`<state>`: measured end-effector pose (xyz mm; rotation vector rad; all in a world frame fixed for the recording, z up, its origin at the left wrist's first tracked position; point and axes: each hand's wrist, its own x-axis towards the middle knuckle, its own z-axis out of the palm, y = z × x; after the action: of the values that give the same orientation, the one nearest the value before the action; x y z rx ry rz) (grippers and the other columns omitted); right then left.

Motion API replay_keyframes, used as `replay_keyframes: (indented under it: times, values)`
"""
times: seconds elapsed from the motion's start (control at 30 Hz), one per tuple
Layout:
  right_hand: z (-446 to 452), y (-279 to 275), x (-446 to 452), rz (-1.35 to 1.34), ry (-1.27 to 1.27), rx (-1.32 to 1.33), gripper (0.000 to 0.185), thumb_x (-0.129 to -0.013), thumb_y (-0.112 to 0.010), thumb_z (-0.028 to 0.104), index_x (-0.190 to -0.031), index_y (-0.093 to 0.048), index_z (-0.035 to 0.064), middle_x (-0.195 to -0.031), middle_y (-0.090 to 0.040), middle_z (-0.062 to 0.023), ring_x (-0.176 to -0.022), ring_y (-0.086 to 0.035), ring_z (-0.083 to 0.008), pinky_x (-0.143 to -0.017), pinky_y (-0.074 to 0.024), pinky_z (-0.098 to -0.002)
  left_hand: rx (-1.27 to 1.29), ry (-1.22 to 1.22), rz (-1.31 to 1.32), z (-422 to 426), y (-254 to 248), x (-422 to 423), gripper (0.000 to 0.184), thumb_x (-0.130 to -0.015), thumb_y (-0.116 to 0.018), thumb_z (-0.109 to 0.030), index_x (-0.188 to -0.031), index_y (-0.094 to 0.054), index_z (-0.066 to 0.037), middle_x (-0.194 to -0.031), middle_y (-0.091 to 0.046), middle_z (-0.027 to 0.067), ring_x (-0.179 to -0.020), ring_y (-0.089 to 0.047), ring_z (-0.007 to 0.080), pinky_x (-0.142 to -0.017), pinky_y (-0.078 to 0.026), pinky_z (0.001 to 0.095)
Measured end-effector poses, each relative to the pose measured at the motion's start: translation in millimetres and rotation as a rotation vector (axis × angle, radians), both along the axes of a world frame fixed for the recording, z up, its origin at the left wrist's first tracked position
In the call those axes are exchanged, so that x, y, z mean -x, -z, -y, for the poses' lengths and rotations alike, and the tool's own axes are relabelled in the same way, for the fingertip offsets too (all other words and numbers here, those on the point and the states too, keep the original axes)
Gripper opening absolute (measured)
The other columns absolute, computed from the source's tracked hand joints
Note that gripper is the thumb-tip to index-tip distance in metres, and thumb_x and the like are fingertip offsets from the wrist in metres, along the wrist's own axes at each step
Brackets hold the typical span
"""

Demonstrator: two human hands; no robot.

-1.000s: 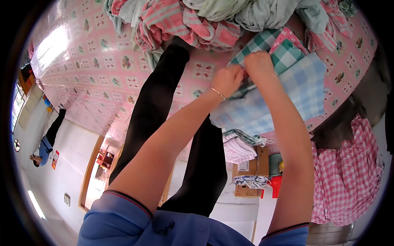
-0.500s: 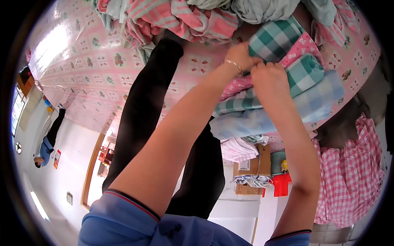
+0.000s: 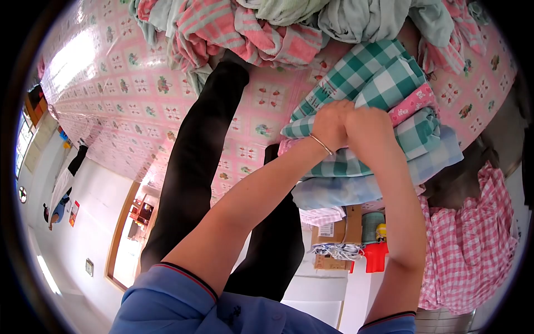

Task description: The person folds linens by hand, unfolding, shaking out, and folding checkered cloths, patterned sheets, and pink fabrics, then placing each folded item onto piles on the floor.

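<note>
Rolled cloths lie at the table's near right part: a green-and-white checked cloth (image 3: 397,83), a pink patterned cloth (image 3: 414,106) and a pale blue checked cloth (image 3: 339,191). My left hand (image 3: 330,125), with a bracelet at the wrist, has its fingers curled on the green-and-white checked cloth. Beside it, touching, my right hand (image 3: 370,131) is closed on the same cloth. The fingertips of both are largely hidden beneath the knuckles. The upper part of the checked cloth lies flatter beyond the hands.
A heap of pink striped and grey-green cloths (image 3: 361,19) lies along the top of the pink patterned table cover (image 3: 150,83). Pink checked fabric (image 3: 470,245) hangs at right. Cardboard boxes (image 3: 353,222) and a red container (image 3: 375,257) are below. Another person (image 3: 58,209) is far left.
Both hands have moved over the cloths and come together. The blue cloth, spread wide at first, is now a narrow roll, and green and pink cloths lie rolled above it.
</note>
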<state>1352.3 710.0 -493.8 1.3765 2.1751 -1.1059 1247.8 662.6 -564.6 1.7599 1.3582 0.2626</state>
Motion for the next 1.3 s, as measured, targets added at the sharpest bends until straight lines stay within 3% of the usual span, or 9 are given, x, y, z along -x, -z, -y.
replay_keyframes:
  times: [0.1,0.23,0.4,0.57,0.73,1.03,1.17,1.27,1.3]
  values:
    - [-31,28,15,-0.01,0.138,0.036,0.012,-0.057,-0.058,0.001,-0.068,-0.057,-0.0001,-0.073,-0.059,-0.0165,-0.073,-0.058,-0.0317,-0.063,-0.046,-0.0395,-0.003,-0.062,0.023,2,13,3,0.019,-0.058,-0.062,-0.018,-0.069,-0.054,-0.005,-0.069,-0.055,0.0121,-0.068,-0.054,0.03,-0.058,-0.043,0.0378]
    - [-90,47,34,0.112,-0.118,0.439,0.027,-0.061,-0.056,0.005,-0.087,-0.061,0.0016,-0.084,-0.06,-0.0152,-0.087,-0.056,-0.0307,-0.073,-0.0444,-0.0374,0.037,-0.014,-0.098,-6,37,12,0.017,-0.061,-0.062,-0.019,-0.069,-0.056,-0.006,-0.068,-0.056,0.0123,-0.067,-0.054,0.0303,-0.058,-0.044,0.0386]
    - [-60,155,49,0.179,0.178,0.043,0.029,-0.07,-0.053,0.015,-0.096,-0.061,0.0076,-0.103,-0.056,-0.0103,-0.105,-0.045,-0.0247,-0.088,-0.0305,-0.0429,0.017,-0.029,0.005,-16,24,9,0.023,-0.063,-0.061,-0.02,-0.078,-0.057,-0.003,-0.072,-0.055,0.014,-0.067,-0.053,0.0308,-0.06,-0.044,0.0385]
    - [-46,148,45,0.511,-0.264,0.035,0.03,-0.081,-0.042,0.022,-0.105,-0.058,0.0126,-0.108,-0.054,-0.0041,-0.105,-0.043,-0.0196,-0.087,-0.0221,-0.0469,0.067,-0.027,-0.026,-8,15,6,0.024,-0.063,-0.061,-0.018,-0.08,-0.057,-0.002,-0.076,-0.055,0.0139,-0.074,-0.052,0.0299,-0.065,-0.042,0.0381]
    - [-52,132,52,0.635,-0.312,0.179,0.037,-0.086,-0.037,0.031,-0.114,-0.052,0.0119,-0.114,-0.052,-0.0035,-0.107,-0.044,-0.0249,-0.085,-0.0195,-0.0542,0.043,-0.042,-0.01,-5,11,11,0.025,-0.061,-0.062,-0.017,-0.08,-0.057,-0.003,-0.077,-0.055,0.0135,-0.074,-0.052,0.0293,-0.065,-0.041,0.0377]
    - [-34,112,45,0.556,-0.337,0.182,0.03,-0.081,-0.041,0.017,-0.105,-0.056,0.008,-0.102,-0.058,-0.0093,-0.094,-0.054,-0.0217,-0.081,-0.0266,-0.0492,-0.033,0.049,0.032,10,8,20,0.019,-0.058,-0.06,-0.01,-0.074,-0.055,-0.002,-0.071,-0.051,0.0138,-0.07,-0.051,0.0304,-0.064,-0.041,0.0379]
    - [-30,76,54,0.026,0.382,-0.02,0.018,-0.072,-0.051,0.015,-0.085,-0.057,0.004,-0.089,-0.059,-0.0098,-0.086,-0.055,-0.025,-0.077,-0.0376,-0.0343,0.354,0.113,-0.098,-9,3,37,0.031,-0.067,-0.056,-0.016,-0.092,-0.051,0.003,-0.093,-0.053,0.0179,-0.086,-0.05,0.0347,-0.076,-0.041,0.039]
    - [0,23,62,-0.418,0.703,-0.406,0.019,-0.07,-0.053,0.008,-0.089,-0.054,0.0018,-0.094,-0.056,-0.0123,-0.09,-0.051,-0.0284,-0.08,-0.0372,-0.0365,0.28,-0.035,0.172,27,60,71,0.049,-0.075,-0.053,-0.026,-0.11,-0.041,0.005,-0.113,-0.044,0.0213,-0.103,-0.044,0.035,-0.086,-0.037,0.0369]
    - [19,10,67,-0.525,0.876,-0.524,0.021,-0.07,-0.053,0.006,-0.091,-0.053,0.0014,-0.097,-0.055,-0.0129,-0.093,-0.05,-0.0291,-0.083,-0.0361,-0.0373,0.271,-0.02,0.176,15,44,73,0.049,-0.075,-0.053,-0.026,-0.11,-0.041,0.005,-0.113,-0.044,0.0213,-0.103,-0.044,0.035,-0.086,-0.037,0.0369]
